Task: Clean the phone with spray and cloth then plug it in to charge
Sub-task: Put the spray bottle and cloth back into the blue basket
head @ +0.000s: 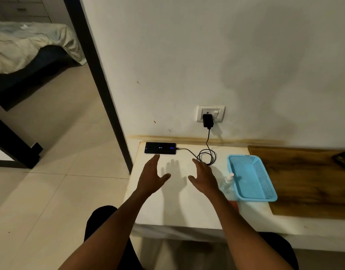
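A black phone (160, 148) lies flat at the back left of the white counter (177, 207), its screen lit. A black cable (205, 155) runs from the phone's right end, loops once, and rises to a black charger (208, 121) in the wall socket (210, 114). My left hand (152, 177) hovers open just in front of the phone, fingertips near its front edge. My right hand (204, 178) hovers open beside the cable loop. A clear spray bottle (227, 183) lies between my right hand and the basket. A bit of red shows under the basket; no cloth is clearly visible.
A light blue plastic basket (265, 174) sits on the counter to the right. A wooden board (312, 184) lies beyond it with a dark object (343, 159) at the far right. A dark door frame (101, 80) and tiled floor lie to the left.
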